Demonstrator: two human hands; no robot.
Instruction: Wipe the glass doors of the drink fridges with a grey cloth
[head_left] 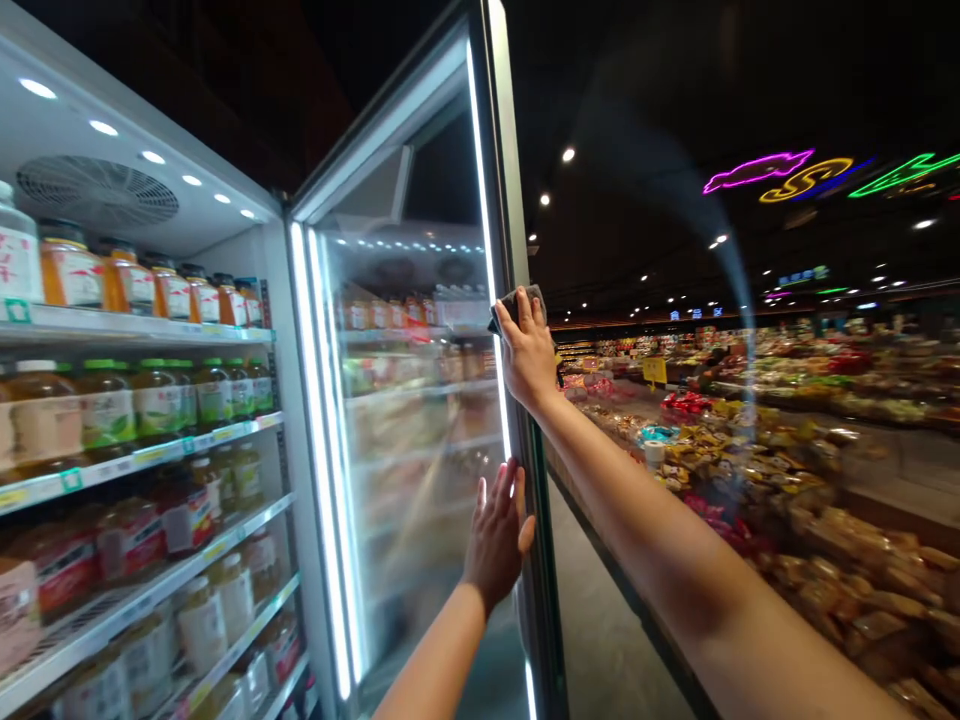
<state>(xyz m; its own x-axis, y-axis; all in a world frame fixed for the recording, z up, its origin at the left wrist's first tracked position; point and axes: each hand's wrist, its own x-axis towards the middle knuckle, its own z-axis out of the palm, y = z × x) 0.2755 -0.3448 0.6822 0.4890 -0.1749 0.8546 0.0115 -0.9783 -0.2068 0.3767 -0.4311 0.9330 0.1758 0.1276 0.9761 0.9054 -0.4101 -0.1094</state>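
Note:
A glass fridge door (420, 420) with lit strips along its sides stands swung open in front of me. My right hand (527, 350) presses a dark grey cloth (535, 296) against the frame at the door's outer edge, its fingers lying over the cloth. Lower down, my left hand (496, 540) is spread open near that same edge, palm towards the glass, with nothing in it. Whether its whole palm touches the glass I cannot tell.
Left of the door, fridge shelves (180, 450) hold rows of bottled drinks (161, 400). On the right, a long display (750, 480) is heaped with packaged goods, with grey floor (600, 590) running beside it. Neon signs (806, 180) glow above.

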